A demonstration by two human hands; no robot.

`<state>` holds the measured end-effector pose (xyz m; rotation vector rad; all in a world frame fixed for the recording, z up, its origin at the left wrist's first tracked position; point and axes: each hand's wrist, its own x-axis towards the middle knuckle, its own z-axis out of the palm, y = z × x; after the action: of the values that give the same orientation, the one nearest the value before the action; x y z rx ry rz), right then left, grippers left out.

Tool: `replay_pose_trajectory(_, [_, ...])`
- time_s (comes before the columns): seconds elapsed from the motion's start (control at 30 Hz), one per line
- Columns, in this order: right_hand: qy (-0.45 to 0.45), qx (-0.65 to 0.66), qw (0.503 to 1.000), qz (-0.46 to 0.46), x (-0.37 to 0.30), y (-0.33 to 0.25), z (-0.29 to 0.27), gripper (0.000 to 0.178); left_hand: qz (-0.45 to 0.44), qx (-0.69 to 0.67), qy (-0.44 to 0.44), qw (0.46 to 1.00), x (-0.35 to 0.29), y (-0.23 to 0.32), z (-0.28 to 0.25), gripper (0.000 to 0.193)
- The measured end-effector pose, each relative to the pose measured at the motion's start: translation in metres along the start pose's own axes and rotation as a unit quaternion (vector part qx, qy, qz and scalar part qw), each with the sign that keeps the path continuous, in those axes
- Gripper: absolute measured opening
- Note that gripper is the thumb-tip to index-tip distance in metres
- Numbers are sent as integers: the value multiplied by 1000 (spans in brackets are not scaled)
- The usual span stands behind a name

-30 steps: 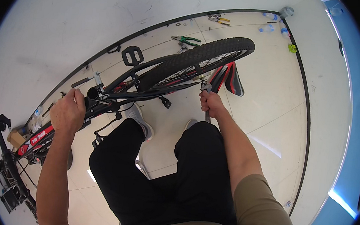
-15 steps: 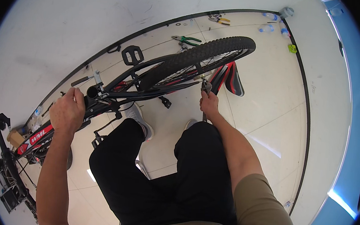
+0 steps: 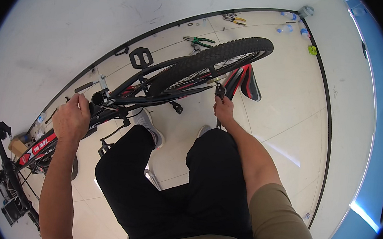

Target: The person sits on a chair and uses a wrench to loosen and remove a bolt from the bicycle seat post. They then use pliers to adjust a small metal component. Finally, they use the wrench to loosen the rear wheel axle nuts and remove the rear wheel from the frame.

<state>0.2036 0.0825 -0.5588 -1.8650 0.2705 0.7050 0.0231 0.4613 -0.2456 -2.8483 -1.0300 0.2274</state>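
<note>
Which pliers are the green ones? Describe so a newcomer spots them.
Find the big knobbly black bicycle tire in the upper middle of the picture. Between it and the white wall lie the green-handled pliers, jaws pointing left. Their color sets them apart from the yellow-handled tool farther right, closer to the wall.

1. Your head camera looks steeply down from above, with your black trousers (image 3: 215, 186) close below it.
2. It faces out past them toward the bicycle (image 3: 192, 65) and the floor (image 3: 284, 110), which lie farther off.
3. Its wide fisheye view, upright and unmirrored, takes in your left forearm (image 3: 59, 185) and right forearm (image 3: 250, 155) and bends the dark skirting (image 3: 327, 91) into an arc.
</note>
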Motion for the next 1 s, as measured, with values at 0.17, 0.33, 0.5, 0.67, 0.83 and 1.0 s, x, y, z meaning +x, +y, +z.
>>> replay_pose_trajectory(0.17, [-63, 100, 989, 85, -15, -24, 1, 19, 2, 4, 2, 1000, -1, -1, -1, 36])
replay_pose_trajectory(0.33, [-100, 183, 967, 145, -18, -35, -8, 16, 8, 1, 6, 1000, -1, -1, 1, 36])
replay_pose_trajectory(0.5, [-73, 164, 975, 130, -26, -39, -1, 17, 6, 9, 9, 1000, -1, 1, 0, 36])
replay_pose_trajectory(0.67, [-81, 189, 966, 154, -24, -38, -2, 21, -8, 6, -4, 1000, -2, -1, -2, 36])
replay_pose_trajectory(0.83, [56, -200, 973, -100, 15, 22, -18, 28, 7, -9, 0, 1000, 3, 8, -1, 37])
replay_pose_trajectory(1.0, [-34, -31, 999, 13, -27, -21, -5, 27, -10, -7, 3, 1000, -4, -3, -2, 39])
